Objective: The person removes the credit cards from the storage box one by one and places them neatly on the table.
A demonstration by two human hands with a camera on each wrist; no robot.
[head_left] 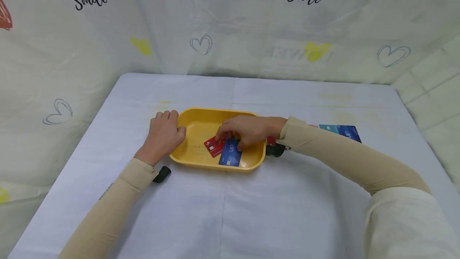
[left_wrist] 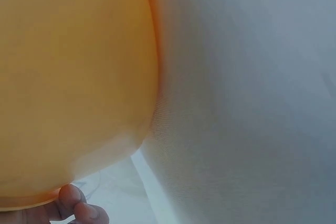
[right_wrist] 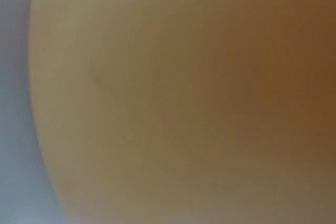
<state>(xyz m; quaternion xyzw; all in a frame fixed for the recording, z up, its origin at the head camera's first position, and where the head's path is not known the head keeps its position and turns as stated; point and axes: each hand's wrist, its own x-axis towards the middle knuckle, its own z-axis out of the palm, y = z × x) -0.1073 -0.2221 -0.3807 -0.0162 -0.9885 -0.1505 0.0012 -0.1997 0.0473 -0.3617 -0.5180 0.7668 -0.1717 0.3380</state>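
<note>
A yellow plastic tray (head_left: 192,129) sits on the white-covered table. My left hand (head_left: 163,133) grips its left rim, thumb toward the inside; the left wrist view has fingertips (left_wrist: 71,195) curled at the rim beside the tray's outer wall (left_wrist: 79,77). Inside the tray, my right hand (head_left: 246,130) reaches in over the right rim and pinches a blue VIP card (head_left: 230,156) at its upper part. Partly under that card lies a red card (head_left: 213,147), close below the forefinger. Only the blurred tray wall (right_wrist: 131,98) fills most of the right wrist view.
More cards lie to the right of the tray, partly hidden behind the right forearm: a teal one (head_left: 328,128) and a blue one (head_left: 348,132). A black wrist camera (head_left: 274,150) hangs under the right wrist, another (head_left: 162,174) under the left. A printed curtain (head_left: 233,23) hangs behind the table.
</note>
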